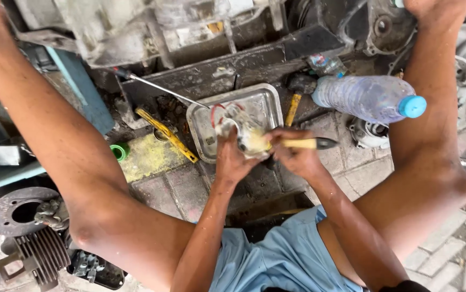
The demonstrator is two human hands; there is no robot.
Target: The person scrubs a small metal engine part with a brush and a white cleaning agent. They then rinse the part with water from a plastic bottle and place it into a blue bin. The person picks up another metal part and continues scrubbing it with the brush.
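Note:
My left hand [232, 159] grips a small metal engine part [238, 128] with red wires, wet with yellowish liquid, over a square metal tray [262, 103]. My right hand [296, 156] holds a brush with a yellow handle and dark end [311, 143] against that part. Both hands meet between my raised knees, above my light blue shorts [276, 259].
A clear plastic bottle with a blue cap [371, 99] lies right of the tray. A yellow-handled tool [167, 134], a long screwdriver [157, 86] and a green cap [119, 151] lie left. A finned cylinder [35, 254] sits at lower left; a grimy engine frame [227, 67] stands behind.

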